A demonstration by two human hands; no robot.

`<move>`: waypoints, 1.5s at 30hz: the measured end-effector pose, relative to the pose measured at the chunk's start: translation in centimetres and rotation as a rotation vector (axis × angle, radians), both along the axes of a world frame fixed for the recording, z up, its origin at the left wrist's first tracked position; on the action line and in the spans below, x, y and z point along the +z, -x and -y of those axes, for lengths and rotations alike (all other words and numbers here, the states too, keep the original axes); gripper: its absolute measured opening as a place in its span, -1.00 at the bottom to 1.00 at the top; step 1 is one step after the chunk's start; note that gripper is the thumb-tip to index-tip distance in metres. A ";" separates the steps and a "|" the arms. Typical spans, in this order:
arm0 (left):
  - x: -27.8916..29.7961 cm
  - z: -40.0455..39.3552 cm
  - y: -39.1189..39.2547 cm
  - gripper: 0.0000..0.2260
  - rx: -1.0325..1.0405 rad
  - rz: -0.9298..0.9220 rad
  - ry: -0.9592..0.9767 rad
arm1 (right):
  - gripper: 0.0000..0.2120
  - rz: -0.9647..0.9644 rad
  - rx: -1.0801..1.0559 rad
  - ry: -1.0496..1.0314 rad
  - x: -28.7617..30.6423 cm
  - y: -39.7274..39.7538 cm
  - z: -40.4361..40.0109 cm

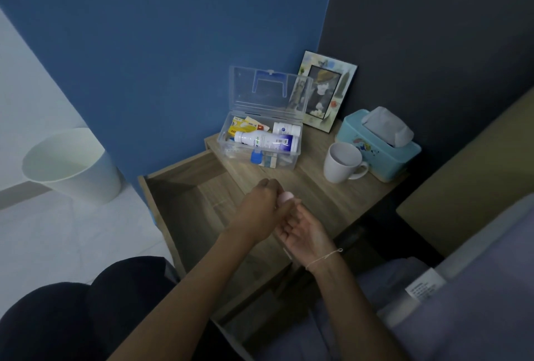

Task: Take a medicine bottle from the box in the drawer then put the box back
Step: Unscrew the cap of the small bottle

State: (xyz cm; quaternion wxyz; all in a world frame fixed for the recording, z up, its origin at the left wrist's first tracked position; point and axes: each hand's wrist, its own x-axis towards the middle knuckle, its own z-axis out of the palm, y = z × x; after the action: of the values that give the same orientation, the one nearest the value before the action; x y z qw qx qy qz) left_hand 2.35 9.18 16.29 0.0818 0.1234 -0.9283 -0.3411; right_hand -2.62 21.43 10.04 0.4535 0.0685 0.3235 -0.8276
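Observation:
A clear plastic medicine box stands on the bedside table with its lid raised. A large white bottle, a smaller white bottle and several packets lie inside it. My left hand is closed around a small pale pink bottle above the table's front edge. My right hand lies palm up just beneath it, fingers loosely curled and thumb near the bottle. Left of the table, the wooden drawer is pulled out, and no items show inside it.
A white mug, a teal tissue box and a picture frame stand on the wooden table to the right of and behind the medicine box. A white bin is on the floor at left. Bedding lies at lower right.

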 end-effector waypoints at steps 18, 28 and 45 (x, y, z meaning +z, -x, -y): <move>-4.1 2.0 1.0 -0.78 0.158 -0.063 -0.489 | -0.59 -0.029 -0.254 -0.267 -3.7 1.1 -1.8; -7.6 0.7 1.7 -0.86 0.031 0.072 -0.398 | -0.74 -0.840 -0.223 -1.051 -4.8 -0.1 -1.8; -9.8 0.9 2.0 -0.65 0.015 0.028 -0.172 | -0.59 -0.929 -0.138 -1.233 -3.6 -0.1 -1.4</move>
State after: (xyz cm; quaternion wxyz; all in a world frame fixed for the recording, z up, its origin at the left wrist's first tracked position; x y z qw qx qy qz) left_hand 0.40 8.26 6.51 0.0603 0.1418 -0.8957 -0.4171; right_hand -2.53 22.79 6.44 0.0986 -0.0256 0.8778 -0.4681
